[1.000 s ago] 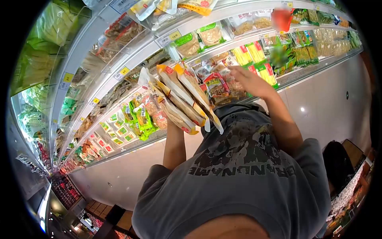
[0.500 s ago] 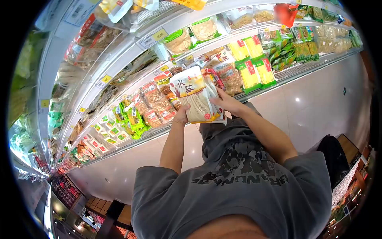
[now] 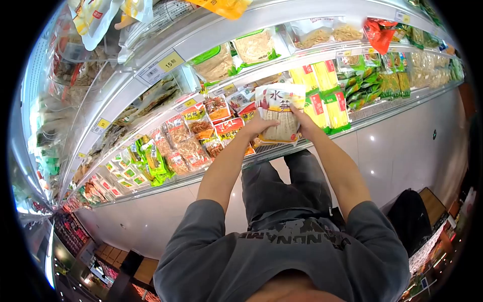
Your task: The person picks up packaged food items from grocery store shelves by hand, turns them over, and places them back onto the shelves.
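Observation:
A pale plastic bag of bamboo shoots (image 3: 279, 113) with dark lettering is held between both hands at the front of the lowest shelf. My left hand (image 3: 257, 126) grips its left edge, with the thumb across the front and the fingers hidden behind. On the right edge, my right hand (image 3: 305, 122) has its thumb pressed to the front; its other fingers are mostly out of sight. Red and orange packets (image 3: 229, 128) lie left of the bag. Yellow packets with green ends (image 3: 317, 110) are just to its right.
Brownish packets (image 3: 181, 143) and green packets (image 3: 155, 162) fill the shelf farther left. A price rail with a yellow tag (image 3: 171, 61) runs above. Green packets (image 3: 359, 90) are at the right. Pale tiled floor (image 3: 397, 141) borders the shelf.
Both hands have carried the bag of bamboo shoots away from my body, toward the shelf and rightward. The bag now sits more upright, and red and orange packets show beside it.

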{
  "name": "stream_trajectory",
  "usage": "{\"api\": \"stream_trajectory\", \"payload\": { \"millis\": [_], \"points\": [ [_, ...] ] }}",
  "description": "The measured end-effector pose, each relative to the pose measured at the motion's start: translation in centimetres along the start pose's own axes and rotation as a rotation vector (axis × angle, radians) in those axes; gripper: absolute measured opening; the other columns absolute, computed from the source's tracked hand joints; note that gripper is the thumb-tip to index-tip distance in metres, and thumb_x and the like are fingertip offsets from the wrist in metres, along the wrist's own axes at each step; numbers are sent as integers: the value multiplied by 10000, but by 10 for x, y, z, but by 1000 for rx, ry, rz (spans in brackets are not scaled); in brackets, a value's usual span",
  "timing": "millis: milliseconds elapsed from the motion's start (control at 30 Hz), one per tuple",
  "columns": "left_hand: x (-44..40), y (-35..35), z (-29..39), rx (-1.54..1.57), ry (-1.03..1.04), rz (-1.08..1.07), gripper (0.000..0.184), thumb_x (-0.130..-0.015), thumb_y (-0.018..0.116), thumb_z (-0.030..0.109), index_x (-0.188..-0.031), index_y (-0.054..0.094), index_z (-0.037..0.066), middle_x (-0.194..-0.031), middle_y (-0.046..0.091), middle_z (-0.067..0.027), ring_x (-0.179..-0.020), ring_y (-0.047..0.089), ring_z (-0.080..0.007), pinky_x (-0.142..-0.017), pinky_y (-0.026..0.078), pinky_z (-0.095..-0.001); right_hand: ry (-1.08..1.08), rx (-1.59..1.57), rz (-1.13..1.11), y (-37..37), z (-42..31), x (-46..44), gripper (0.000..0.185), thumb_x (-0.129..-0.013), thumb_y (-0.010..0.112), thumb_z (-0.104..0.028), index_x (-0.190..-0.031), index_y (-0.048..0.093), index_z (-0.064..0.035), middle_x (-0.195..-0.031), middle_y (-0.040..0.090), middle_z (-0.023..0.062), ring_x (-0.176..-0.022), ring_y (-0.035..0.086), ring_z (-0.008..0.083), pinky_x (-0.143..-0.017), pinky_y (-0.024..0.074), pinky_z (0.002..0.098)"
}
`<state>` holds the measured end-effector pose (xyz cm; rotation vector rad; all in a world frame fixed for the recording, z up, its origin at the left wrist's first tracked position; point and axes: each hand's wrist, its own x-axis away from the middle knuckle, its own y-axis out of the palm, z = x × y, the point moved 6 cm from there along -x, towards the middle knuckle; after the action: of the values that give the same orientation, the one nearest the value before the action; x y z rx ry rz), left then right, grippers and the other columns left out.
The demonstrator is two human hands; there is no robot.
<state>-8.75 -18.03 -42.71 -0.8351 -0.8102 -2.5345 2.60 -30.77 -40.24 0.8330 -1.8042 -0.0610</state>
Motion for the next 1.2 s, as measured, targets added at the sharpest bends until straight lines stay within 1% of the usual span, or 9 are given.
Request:
{"api": "stream_trajectory", "payload": {
  "millis": [333, 433, 500, 600, 733, 867, 1033, 1167, 1200],
  "points": [
    [-54, -8, -5, -102, 134, 120, 738, -765, 768, 1, -1386, 371, 39, -1321, 556, -113, -1207, 562, -226, -993, 490, -375, -182, 534, 227, -50, -29, -56, 612, -939, 626, -409, -1403, 452, -50, -1270, 619, 111, -1161, 567, 229, -961, 445, 376],
    [-37, -9, 10, -44, 260, -42, 904, -824, 699, -4, -1557, 178, 79, -1478, 437, -146, -1271, 521, -239, -1062, 432, -381, -206, 579, 251, -55, -30, -53, 554, -931, 633, -335, -1382, 480, -53, -1246, 631, 129, -1105, 591, 227, -914, 470, 383],
    [-4, -12, 27, -159, 15, 182, 891, -854, 690, 41, -1563, 152, 65, -1605, 216, -186, -1299, 489, -248, -1033, 449, -367, -303, 610, 321, -61, -29, -50, 564, -910, 637, -323, -1369, 485, -32, -1253, 619, 184, -1143, 588, 256, -926, 477, 382],
    [31, -1, 56, -201, 85, 270, 666, -920, 643, 116, -1501, 324, 43, -1484, 434, -168, -1118, 582, -187, -930, 490, -310, -541, 726, 800, -47, -59, -16, 532, -888, 654, -293, -1312, 528, 4, -1247, 593, 266, -1197, 546, 392, -1011, 424, 451],
    [119, 64, 170, -528, 555, 299, 387, -893, 655, 62, -1268, 566, 25, -1128, 651, -113, -1006, 631, -202, -843, 502, -328, -1266, 375, 647, 86, -181, 145, 380, -953, 550, -93, -1316, 489, 2, -1393, 444, 188, -1314, 421, 319, -1107, 322, 424],
    [217, 135, 326, -1201, 1327, 511, 292, -800, 706, -7, -1081, 649, 41, -1023, 665, -135, -944, 624, -305, -832, 487, -372, -1757, 611, 406, 180, -270, 249, 270, -886, 621, 1, -1156, 614, 0, -1166, 610, 158, -1105, 592, 299, -926, 476, 373],
    [217, 143, 420, -1901, 1097, 855, 834, -714, 832, 219, -1448, 446, 131, -1527, 342, -106, -1402, 281, -353, -1106, 208, -496, -1876, 1270, 90, 268, -322, 247, 641, -743, 788, -144, -1329, 529, -119, -1401, 465, 171, -1340, 416, 380, -1099, 382, 467],
    [203, 118, 448, -2121, 1056, 915, 771, -724, 799, 346, -1411, 504, 158, -1511, 403, -52, -1381, 318, -275, -1116, 191, -470, -1951, 1421, 221, 282, -349, 226, 750, -677, 842, -219, -1356, 534, -142, -1389, 505, 147, -1301, 462, 375, -1057, 413, 456],
    [205, 114, 452, -2193, 1068, 913, 741, -727, 787, 366, -1390, 529, 157, -1504, 419, -35, -1369, 334, -255, -1117, 190, -465, -1675, 1587, 60, 290, -356, 222, 708, -671, 845, -224, -1317, 569, -135, -1332, 554, 128, -1246, 510, 347, -1028, 432, 440]
  ]
}}
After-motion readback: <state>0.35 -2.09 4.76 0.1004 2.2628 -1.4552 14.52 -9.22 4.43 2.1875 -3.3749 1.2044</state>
